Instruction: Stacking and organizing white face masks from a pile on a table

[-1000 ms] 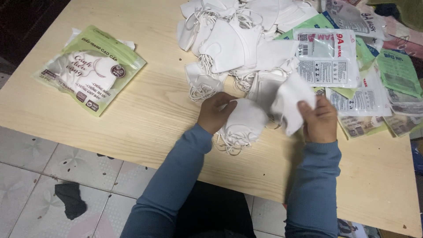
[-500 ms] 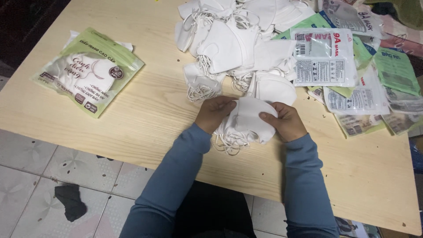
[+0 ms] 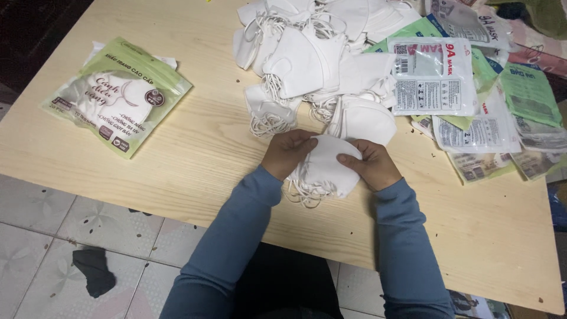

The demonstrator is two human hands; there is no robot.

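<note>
A small stack of white face masks (image 3: 326,167) lies on the light wooden table (image 3: 195,153) near its front edge, ear loops trailing out below. My left hand (image 3: 287,152) grips the stack's left side. My right hand (image 3: 371,163) grips its right side with the thumb on top. Just beyond my hands a large loose heap of white masks (image 3: 313,53) spreads toward the table's far edge.
A filled green and clear mask packet (image 3: 118,94) lies at the left. Several empty flat packets (image 3: 434,77) are piled at the right, reaching the table's right edge. Tiled floor with a dark rag (image 3: 94,272) shows below the front edge.
My right hand brought a white mask down from the right onto the stack. Both hands have closed in on the stack and now press it together.
</note>
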